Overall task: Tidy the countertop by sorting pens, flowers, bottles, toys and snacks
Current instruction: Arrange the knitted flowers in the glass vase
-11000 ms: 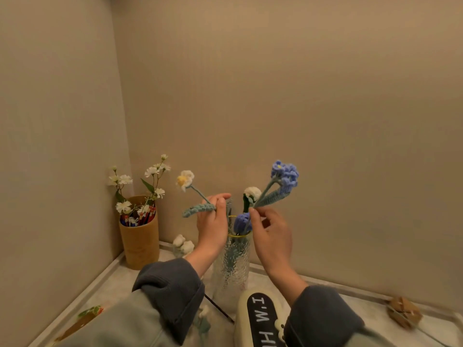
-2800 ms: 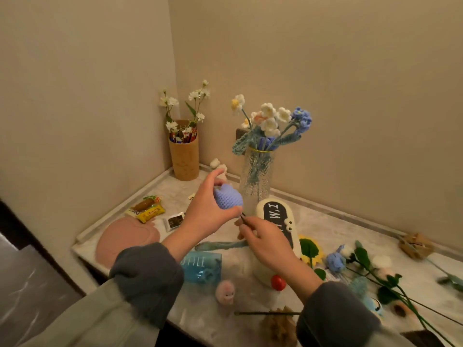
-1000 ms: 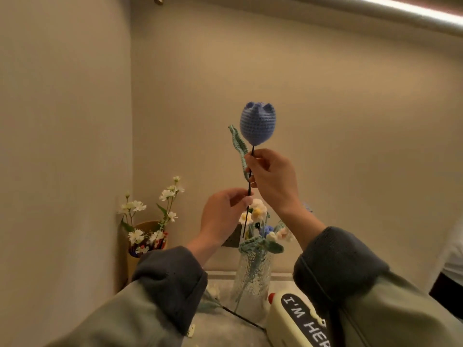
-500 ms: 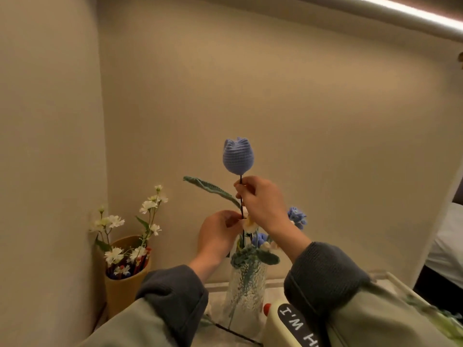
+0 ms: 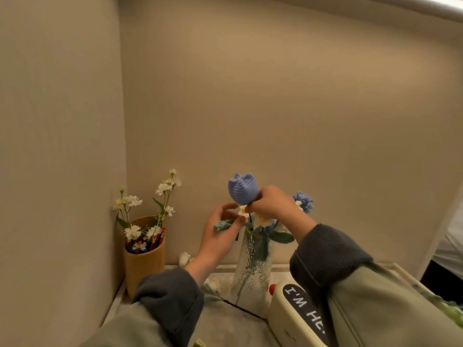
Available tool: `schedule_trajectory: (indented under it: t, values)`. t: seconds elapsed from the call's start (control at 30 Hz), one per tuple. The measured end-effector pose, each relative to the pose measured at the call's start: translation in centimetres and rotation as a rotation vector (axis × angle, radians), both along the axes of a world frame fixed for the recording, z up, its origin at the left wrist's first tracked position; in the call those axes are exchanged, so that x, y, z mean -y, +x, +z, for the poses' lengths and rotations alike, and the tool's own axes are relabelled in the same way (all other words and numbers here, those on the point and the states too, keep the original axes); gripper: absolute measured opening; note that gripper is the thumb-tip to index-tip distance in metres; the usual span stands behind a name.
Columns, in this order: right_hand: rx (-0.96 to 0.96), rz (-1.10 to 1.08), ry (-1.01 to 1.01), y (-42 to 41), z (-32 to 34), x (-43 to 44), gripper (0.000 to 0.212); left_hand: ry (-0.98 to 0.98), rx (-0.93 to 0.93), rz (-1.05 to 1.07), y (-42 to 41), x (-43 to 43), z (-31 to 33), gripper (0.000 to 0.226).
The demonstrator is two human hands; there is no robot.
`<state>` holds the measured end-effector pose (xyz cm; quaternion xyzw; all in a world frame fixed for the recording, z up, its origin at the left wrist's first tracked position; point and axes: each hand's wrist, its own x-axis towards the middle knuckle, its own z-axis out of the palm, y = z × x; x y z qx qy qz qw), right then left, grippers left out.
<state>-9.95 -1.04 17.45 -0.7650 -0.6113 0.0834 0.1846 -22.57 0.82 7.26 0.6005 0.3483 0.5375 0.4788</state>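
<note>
A blue crocheted tulip (image 5: 242,188) stands upright over the clear textured glass vase (image 5: 253,269), its dark stem running down into the bunch of knitted flowers there. My right hand (image 5: 273,204) pinches the stem just under the blue head. My left hand (image 5: 220,234) is to the left of the vase mouth and pinches the tulip's green knitted leaf (image 5: 221,224). The lower stem is hidden among the other flowers.
A tan cylindrical pen holder (image 5: 144,259) with pens and white flower sprigs stands in the left corner. A cream object with a black "I'M HE" label (image 5: 298,314) lies right of the vase. A dark stem (image 5: 240,309) lies on the marble countertop (image 5: 225,329).
Both hands have lowered the blue tulip from well above the vase down into it. The leaf, which stuck out to the left, is now held in my left hand.
</note>
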Motion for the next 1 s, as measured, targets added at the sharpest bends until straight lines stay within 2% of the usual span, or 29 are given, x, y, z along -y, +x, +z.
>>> schedule_trajectory:
  t: [0.1, 0.2, 0.27, 0.33, 0.4, 0.5, 0.63, 0.7, 1.0]
  values:
    - [-0.068, 0.028, 0.027, 0.0, -0.1, 0.8, 0.018, -0.046, -0.023, 0.011, -0.3, 0.3, -0.4, 0.018]
    - [-0.131, 0.059, 0.104, 0.0, -0.2, 1.9, 0.058, -0.133, 0.000, -0.021, -0.4, 1.0, -0.6, 0.028]
    - [-0.185, 0.084, 0.141, -0.1, -0.5, 2.7, 0.068, -0.170, 0.012, -0.012, -0.3, 1.7, -0.6, 0.033]
    - [-0.209, 0.094, 0.213, 0.0, -0.9, 3.5, 0.071, -0.201, 0.034, -0.001, -0.1, 2.1, -0.7, 0.026]
    - [-0.216, 0.111, 0.326, 0.1, -1.5, 4.6, 0.068, -0.240, 0.051, 0.015, 0.1, 2.9, -0.9, 0.021]
    - [-0.229, 0.177, 0.556, 0.3, -2.8, 6.9, 0.055, -0.322, 0.089, 0.034, 0.5, 4.5, -1.4, 0.041]
    - [-0.331, 0.280, 0.763, 2.0, -5.2, 10.9, 0.037, -0.365, 0.071, 0.022, 1.5, 8.3, -2.3, 0.042]
    - [-0.388, 0.303, 0.768, 2.9, -6.5, 12.6, 0.035, -0.364, 0.070, 0.011, 1.5, 9.9, -2.7, 0.036]
    - [-0.531, 0.210, 0.447, 11.2, -13.5, 20.5, 0.026, -0.445, 0.006, -0.057, 8.1, 20.1, -7.1, 0.018]
